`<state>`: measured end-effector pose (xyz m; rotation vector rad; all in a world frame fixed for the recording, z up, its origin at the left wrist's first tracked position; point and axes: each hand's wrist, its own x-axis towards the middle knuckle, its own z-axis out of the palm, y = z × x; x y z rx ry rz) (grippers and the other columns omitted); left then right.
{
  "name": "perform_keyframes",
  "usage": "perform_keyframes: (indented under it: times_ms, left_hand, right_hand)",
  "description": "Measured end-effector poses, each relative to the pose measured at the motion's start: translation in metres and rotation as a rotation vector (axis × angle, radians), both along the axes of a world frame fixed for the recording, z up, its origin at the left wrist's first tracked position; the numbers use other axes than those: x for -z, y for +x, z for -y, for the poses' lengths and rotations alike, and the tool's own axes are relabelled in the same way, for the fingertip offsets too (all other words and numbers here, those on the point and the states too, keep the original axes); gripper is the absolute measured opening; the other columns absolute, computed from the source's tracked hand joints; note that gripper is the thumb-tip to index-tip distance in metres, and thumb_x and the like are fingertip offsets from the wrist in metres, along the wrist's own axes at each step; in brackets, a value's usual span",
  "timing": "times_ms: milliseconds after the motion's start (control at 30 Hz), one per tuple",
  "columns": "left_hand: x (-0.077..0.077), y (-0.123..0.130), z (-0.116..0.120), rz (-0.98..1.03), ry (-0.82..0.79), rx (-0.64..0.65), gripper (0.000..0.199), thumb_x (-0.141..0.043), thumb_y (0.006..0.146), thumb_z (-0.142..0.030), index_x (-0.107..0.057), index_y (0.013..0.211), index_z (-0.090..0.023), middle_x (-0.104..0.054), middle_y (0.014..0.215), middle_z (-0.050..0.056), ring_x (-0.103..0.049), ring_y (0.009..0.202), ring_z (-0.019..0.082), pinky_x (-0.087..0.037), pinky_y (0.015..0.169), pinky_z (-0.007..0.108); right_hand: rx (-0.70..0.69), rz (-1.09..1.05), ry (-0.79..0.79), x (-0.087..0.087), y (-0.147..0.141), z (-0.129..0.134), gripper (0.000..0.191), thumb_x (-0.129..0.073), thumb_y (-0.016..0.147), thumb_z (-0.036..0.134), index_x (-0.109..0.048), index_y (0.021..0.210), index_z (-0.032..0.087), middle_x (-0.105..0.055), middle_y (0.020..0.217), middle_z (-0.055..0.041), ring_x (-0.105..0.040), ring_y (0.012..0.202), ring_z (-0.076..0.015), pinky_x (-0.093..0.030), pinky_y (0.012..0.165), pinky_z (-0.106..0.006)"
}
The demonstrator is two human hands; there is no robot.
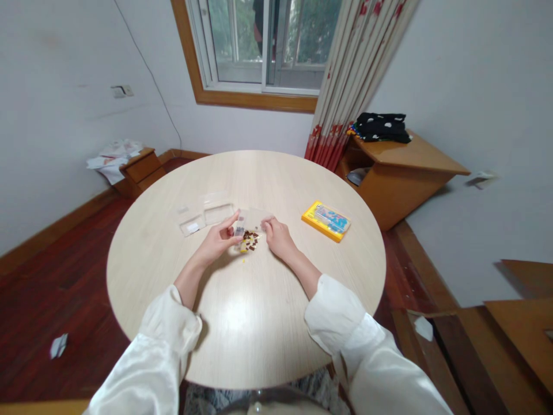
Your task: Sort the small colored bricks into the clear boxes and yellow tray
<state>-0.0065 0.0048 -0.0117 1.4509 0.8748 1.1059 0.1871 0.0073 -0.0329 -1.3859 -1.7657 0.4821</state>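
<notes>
Over the middle of a round pale table [242, 323], my left hand [217, 241] grips a small clear plastic box [240, 226] between thumb and fingers. The fingers of my right hand [279, 236] pinch the right end of a clear piece [259, 218], perhaps its lid or a bag; which one is too blurred to tell. Just below and between both hands lie several small brown and yellow pieces [251, 242]. One tiny yellow piece [243, 261] rests nearer to me.
Open clear plastic cases [218, 214] lie left of my hands. A yellow box [327, 221] with a blue-patterned top sits to the right on the table. Behind the table are a window, a curtain [345, 86] and a wooden cabinet [406, 167] with dark cloth on it.
</notes>
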Motion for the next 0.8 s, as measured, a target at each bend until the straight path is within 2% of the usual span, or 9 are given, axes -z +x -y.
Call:
perform_keyframes:
  times_ms: [133, 333, 433, 500, 567, 667, 733, 800]
  left_hand:
    - [-0.006, -0.004, 0.002, -0.097, 0.058, 0.051, 0.073, -0.079, 0.059, -0.030, -0.054, 0.127, -0.023, -0.054, 0.125, 0.008, -0.053, 0.099, 0.020, -0.040, 0.092, 0.038]
    - [-0.017, -0.009, 0.006, -0.181, 0.107, 0.111, 0.070, -0.081, 0.055, -0.026, -0.059, 0.121, -0.024, -0.051, 0.132, 0.010, -0.041, 0.121, 0.027, -0.034, 0.098, 0.041]
    - [-0.017, -0.011, 0.005, -0.165, 0.112, 0.115, 0.069, -0.082, 0.054, -0.025, -0.061, 0.119, -0.024, -0.052, 0.131, 0.010, -0.039, 0.124, 0.028, -0.033, 0.099, 0.041]
    - [-0.015, -0.010, 0.005, -0.119, 0.083, 0.101, 0.070, -0.082, 0.053, -0.025, -0.061, 0.120, -0.023, -0.053, 0.131, 0.010, -0.044, 0.120, 0.027, -0.035, 0.098, 0.039]
    - [-0.012, -0.006, 0.004, -0.022, 0.035, 0.051, 0.074, -0.083, 0.052, -0.028, -0.059, 0.122, -0.023, -0.053, 0.130, 0.011, -0.051, 0.113, 0.024, -0.039, 0.095, 0.037]
    - [-0.008, 0.003, 0.003, 0.193, -0.006, -0.074, 0.077, -0.082, 0.053, -0.034, -0.054, 0.124, -0.023, -0.055, 0.127, 0.011, -0.056, 0.107, 0.020, -0.043, 0.091, 0.031]
    - [-0.006, 0.009, 0.003, 0.288, -0.032, -0.131, 0.077, -0.082, 0.054, -0.036, -0.049, 0.123, -0.024, -0.055, 0.127, 0.012, -0.057, 0.105, 0.019, -0.045, 0.087, 0.029]
    - [-0.005, 0.014, 0.004, 0.333, -0.077, -0.147, 0.075, -0.081, 0.055, -0.037, -0.046, 0.120, -0.025, -0.054, 0.129, 0.013, -0.058, 0.104, 0.017, -0.047, 0.085, 0.028]
  right_hand:
    - [0.040, 0.022, -0.003, 0.000, 0.000, -0.002, 0.022, -0.036, 0.088, 0.016, -0.058, 0.088, 0.016, -0.066, 0.086, -0.0093, -0.063, 0.081, -0.0179, -0.045, 0.078, -0.029]
    - [0.091, 0.018, 0.020, -0.001, 0.000, -0.003, 0.025, -0.035, 0.091, 0.021, -0.057, 0.082, 0.017, -0.065, 0.084, -0.0085, -0.061, 0.080, -0.0176, -0.045, 0.078, -0.029]
    - [0.081, -0.028, 0.043, -0.001, 0.000, -0.003, 0.025, -0.034, 0.090, 0.021, -0.057, 0.082, 0.018, -0.064, 0.081, -0.0067, -0.061, 0.078, -0.0173, -0.046, 0.078, -0.030]
    - [0.083, -0.095, 0.043, -0.002, -0.001, -0.003, 0.023, -0.034, 0.090, 0.022, -0.057, 0.088, 0.018, -0.065, 0.081, -0.0056, -0.061, 0.077, -0.0170, -0.047, 0.078, -0.031]
    - [0.086, -0.202, 0.046, -0.003, -0.002, -0.002, 0.024, -0.035, 0.090, 0.023, -0.054, 0.104, 0.018, -0.066, 0.086, -0.0062, -0.062, 0.081, -0.0168, -0.048, 0.079, -0.032]
    - [0.049, -0.363, 0.080, -0.008, -0.006, 0.003, 0.036, -0.037, 0.090, 0.026, -0.039, 0.126, 0.019, -0.067, 0.101, -0.0099, -0.062, 0.093, -0.0164, -0.048, 0.085, -0.033]
    - [-0.002, -0.393, 0.116, -0.011, -0.010, 0.007, 0.044, -0.040, 0.090, 0.030, -0.032, 0.132, 0.020, -0.063, 0.112, -0.0121, -0.061, 0.101, -0.0162, -0.047, 0.088, -0.034]
    - [-0.074, -0.331, 0.167, -0.013, -0.013, 0.012, 0.044, -0.044, 0.089, 0.031, -0.036, 0.131, 0.019, -0.060, 0.118, -0.0130, -0.058, 0.107, -0.0168, -0.046, 0.092, -0.034]
